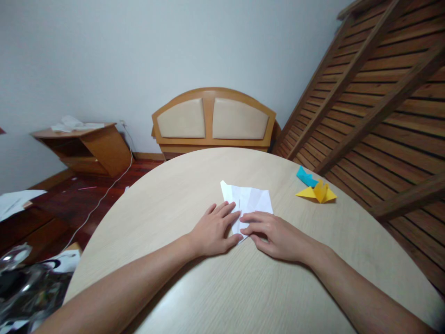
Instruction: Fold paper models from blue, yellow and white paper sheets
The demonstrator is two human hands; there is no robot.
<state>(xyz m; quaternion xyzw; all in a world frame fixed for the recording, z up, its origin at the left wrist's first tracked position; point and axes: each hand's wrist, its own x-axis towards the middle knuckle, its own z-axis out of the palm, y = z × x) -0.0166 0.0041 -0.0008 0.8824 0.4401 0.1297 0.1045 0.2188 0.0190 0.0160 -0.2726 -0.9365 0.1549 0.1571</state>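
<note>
A creased white paper sheet lies on the round pale wooden table, partly folded. My left hand rests flat on the paper's near left corner, fingers spread and pressing down. My right hand lies beside it on the near edge of the paper, fingertips pinching or pressing a fold. The two hands almost touch at the thumbs. The paper's near edge is hidden under both hands.
A yellow folded paper figure and a blue folded paper piece sit at the table's right. Behind the table stands a wooden headboard, a slatted bed frame leans right, and a low wooden cabinet stands left.
</note>
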